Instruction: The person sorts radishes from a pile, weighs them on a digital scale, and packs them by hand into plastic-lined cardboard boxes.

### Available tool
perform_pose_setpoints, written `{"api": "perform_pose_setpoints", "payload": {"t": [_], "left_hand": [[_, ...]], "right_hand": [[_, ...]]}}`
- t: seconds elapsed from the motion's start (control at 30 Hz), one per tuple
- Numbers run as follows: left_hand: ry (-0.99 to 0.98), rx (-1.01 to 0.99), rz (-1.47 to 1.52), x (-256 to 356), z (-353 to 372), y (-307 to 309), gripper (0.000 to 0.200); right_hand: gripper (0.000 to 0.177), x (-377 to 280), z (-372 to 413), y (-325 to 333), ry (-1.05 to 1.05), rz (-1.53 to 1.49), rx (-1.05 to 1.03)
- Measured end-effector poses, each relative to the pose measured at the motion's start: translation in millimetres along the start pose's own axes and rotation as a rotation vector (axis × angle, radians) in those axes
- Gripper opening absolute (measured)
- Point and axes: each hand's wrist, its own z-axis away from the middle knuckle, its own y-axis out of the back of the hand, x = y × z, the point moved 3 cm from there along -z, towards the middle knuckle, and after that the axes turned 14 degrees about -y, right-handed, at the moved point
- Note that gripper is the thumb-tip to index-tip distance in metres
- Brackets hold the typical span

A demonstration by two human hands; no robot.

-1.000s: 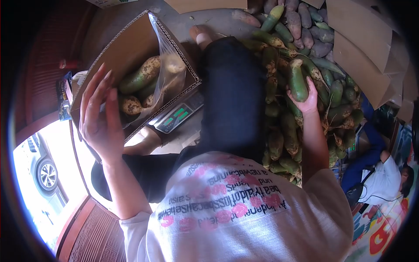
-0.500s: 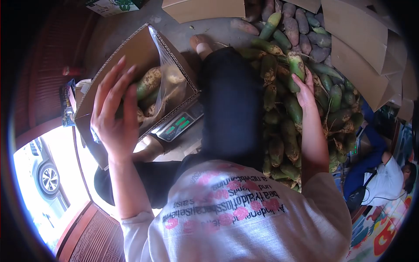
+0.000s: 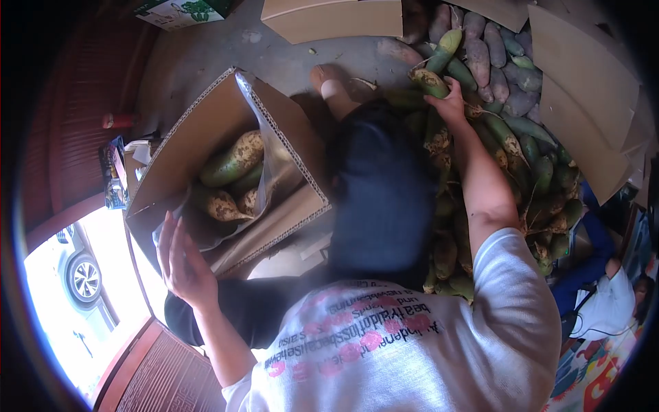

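At the far edge of a heap of green radishes (image 3: 504, 134), my right hand (image 3: 447, 103) has its fingers around the end of a green radish (image 3: 430, 82) with a brownish, soil-marked skin. My left hand (image 3: 184, 266) holds nothing; its fingers are stretched out beside the near left wall of an open cardboard box (image 3: 274, 226). Inside that box lie several green radishes (image 3: 233, 159), and a clear plastic liner (image 3: 255, 96) hangs over its rim.
Purplish radishes (image 3: 477, 58) are piled beyond the green heap. More cardboard boxes (image 3: 333, 19) stand at the far side and right (image 3: 583, 103). My bent leg (image 3: 381, 199) lies between box and heap. Another person (image 3: 604, 305) is at the right edge.
My right hand has left one radish in the heap and reached farther forward and left to another. My left hand has drawn back from over the box opening to its near left side.
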Motion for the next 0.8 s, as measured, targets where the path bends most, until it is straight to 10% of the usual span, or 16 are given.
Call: {"api": "perform_pose_setpoints", "payload": {"t": [0.33, 0.4, 0.57, 0.8], "left_hand": [[-0.024, 0.008, 0.026, 2.4, -3.5, -2.8, 0.028], [-0.041, 0.003, 0.011, 2.7, -4.2, -1.9, 0.028], [-0.027, 0.032, 0.056, 2.6, -1.0, -2.6, 0.026], [-0.096, 0.035, 0.036, 6.0, -3.1, -2.5, 0.028]], "right_hand": [[0.097, -32.4, -55.9, 24.1, -0.304, -0.385, -0.040], [0.076, -21.8, -51.1, 44.0, -0.247, -0.234, 0.085], [0.049, 38.4, 21.9, 82.6, -0.167, -0.227, 0.132], [0.074, 81.0, 171.7, 53.0, -0.280, 0.239, 0.032]]}}
